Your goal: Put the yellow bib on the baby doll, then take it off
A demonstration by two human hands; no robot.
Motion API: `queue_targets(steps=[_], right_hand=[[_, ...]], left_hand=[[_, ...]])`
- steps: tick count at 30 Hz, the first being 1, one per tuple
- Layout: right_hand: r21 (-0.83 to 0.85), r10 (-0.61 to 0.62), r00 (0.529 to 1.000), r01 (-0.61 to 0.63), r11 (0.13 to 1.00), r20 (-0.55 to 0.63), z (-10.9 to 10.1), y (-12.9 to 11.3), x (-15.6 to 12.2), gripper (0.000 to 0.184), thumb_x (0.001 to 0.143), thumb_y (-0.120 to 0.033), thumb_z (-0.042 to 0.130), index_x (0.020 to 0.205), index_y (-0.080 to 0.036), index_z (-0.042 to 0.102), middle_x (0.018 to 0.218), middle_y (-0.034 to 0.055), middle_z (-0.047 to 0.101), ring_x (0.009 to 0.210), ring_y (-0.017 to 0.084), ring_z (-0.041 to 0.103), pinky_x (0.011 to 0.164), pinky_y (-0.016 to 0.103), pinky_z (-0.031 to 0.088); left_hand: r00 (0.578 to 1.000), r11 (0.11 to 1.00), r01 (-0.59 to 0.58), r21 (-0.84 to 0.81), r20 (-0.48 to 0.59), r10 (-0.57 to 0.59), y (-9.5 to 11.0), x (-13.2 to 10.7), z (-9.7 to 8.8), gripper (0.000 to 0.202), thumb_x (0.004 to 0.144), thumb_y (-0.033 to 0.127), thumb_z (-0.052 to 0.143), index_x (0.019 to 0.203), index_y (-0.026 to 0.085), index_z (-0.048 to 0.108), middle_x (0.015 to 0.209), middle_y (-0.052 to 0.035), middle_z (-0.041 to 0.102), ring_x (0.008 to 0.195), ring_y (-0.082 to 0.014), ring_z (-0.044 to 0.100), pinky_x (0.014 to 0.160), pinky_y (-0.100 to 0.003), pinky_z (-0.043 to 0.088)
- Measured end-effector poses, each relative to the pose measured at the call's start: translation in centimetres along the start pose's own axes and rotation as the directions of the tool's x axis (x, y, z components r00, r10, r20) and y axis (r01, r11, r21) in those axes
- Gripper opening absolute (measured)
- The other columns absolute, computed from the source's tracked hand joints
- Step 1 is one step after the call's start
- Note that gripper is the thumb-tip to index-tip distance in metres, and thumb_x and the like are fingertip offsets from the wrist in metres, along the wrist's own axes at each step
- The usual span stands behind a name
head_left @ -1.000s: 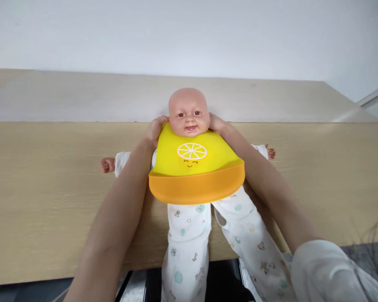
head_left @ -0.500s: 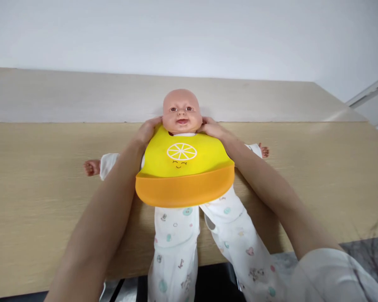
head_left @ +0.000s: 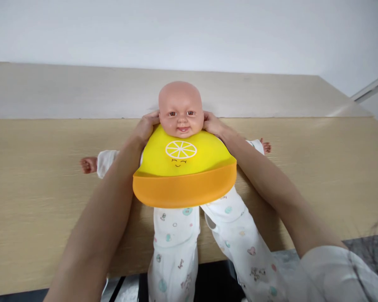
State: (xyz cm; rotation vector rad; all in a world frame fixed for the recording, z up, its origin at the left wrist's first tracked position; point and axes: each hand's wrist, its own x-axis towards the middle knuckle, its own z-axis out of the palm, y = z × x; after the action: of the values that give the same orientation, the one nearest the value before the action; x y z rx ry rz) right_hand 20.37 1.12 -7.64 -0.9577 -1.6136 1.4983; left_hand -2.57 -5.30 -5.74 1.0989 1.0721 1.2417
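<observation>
A baby doll (head_left: 180, 100) in white printed clothes lies on its back, arms spread and legs toward me. Over its chest is a yellow bib (head_left: 154, 155) with a white citrus slice and an orange catch pocket. My left hand (head_left: 147, 126) is at the left side of the doll's neck, closed around the bib's upper end. On the other side, my right hand (head_left: 213, 124) is closed at the bib's other upper end. The fingertips of both hands and the ends of the neck straps are hidden behind the doll's head.
The doll rests on a light wooden table (head_left: 315, 167), its legs reaching past the near edge. A paler raised panel (head_left: 82, 92) runs along the back, before a white wall (head_left: 176, 33). Something black (head_left: 219, 281) shows below the table edge between the doll's legs.
The doll's head has tipped forward and looks raised, its chin now covering the bib's neck opening. Both hands stay beside the neck.
</observation>
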Motion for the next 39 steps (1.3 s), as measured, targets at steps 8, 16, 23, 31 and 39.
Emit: queue_targets(steps=[8,16,23,31,39], right_hand=[[-0.101,0.065,0.998,-0.065,0.993,-0.005,0.2,-1.3,-0.9,0.031,0.067,-0.021,0.075,0.097,-0.011,0.070,0.103,0.0084,0.071,0.102,0.022,0.063,0.101,0.042,0.053],[-0.067,0.050,0.999,-0.050,0.997,-0.009,-0.2,-0.1,-0.1,0.030,0.072,-0.025,0.070,0.099,-0.011,0.071,0.101,0.0087,0.071,0.100,0.022,0.066,0.099,0.041,0.055],[-0.029,0.083,0.996,-0.084,0.996,-0.032,-0.1,-0.1,0.0,0.025,0.072,-0.021,0.068,0.095,-0.012,0.073,0.102,0.0079,0.071,0.104,0.023,0.066,0.101,0.040,0.055],[-0.009,0.121,0.993,-0.121,0.993,-0.003,0.3,-1.2,-1.0,0.019,0.068,-0.019,0.070,0.085,-0.011,0.072,0.095,0.0080,0.072,0.097,0.022,0.067,0.096,0.041,0.056],[0.023,0.091,0.996,-0.091,0.996,-0.011,0.2,-0.7,-0.6,0.017,0.069,-0.018,0.070,0.085,-0.013,0.073,0.093,0.0061,0.072,0.101,0.023,0.066,0.097,0.040,0.055]], left_hand=[[0.997,0.998,0.053,0.039,-0.062,-0.050,0.4,-0.2,0.6,0.012,0.072,0.016,0.061,0.081,0.014,0.070,0.079,-0.0048,0.073,0.082,-0.0237,0.071,0.080,-0.035,0.060],[0.992,0.991,0.047,0.129,-0.121,-0.031,1.1,-0.5,0.9,0.016,0.069,0.015,0.062,0.081,0.015,0.072,0.072,-0.0024,0.072,0.079,-0.0234,0.071,0.074,-0.032,0.059],[0.998,0.990,-0.012,0.144,-0.059,0.021,0.3,0.0,0.1,0.016,0.068,0.022,0.066,0.081,0.017,0.072,0.077,-0.0029,0.073,0.084,-0.0256,0.071,0.076,-0.034,0.059],[0.995,0.988,-0.012,0.153,-0.091,0.026,0.1,0.2,0.0,0.012,0.066,0.019,0.062,0.073,0.018,0.071,0.075,-0.0032,0.073,0.080,-0.0244,0.069,0.075,-0.034,0.059],[0.994,0.985,-0.028,0.169,-0.104,0.046,-0.2,0.4,-0.2,0.014,0.067,0.023,0.066,0.077,0.017,0.073,0.082,-0.0041,0.074,0.087,-0.0263,0.069,0.080,-0.036,0.058]])
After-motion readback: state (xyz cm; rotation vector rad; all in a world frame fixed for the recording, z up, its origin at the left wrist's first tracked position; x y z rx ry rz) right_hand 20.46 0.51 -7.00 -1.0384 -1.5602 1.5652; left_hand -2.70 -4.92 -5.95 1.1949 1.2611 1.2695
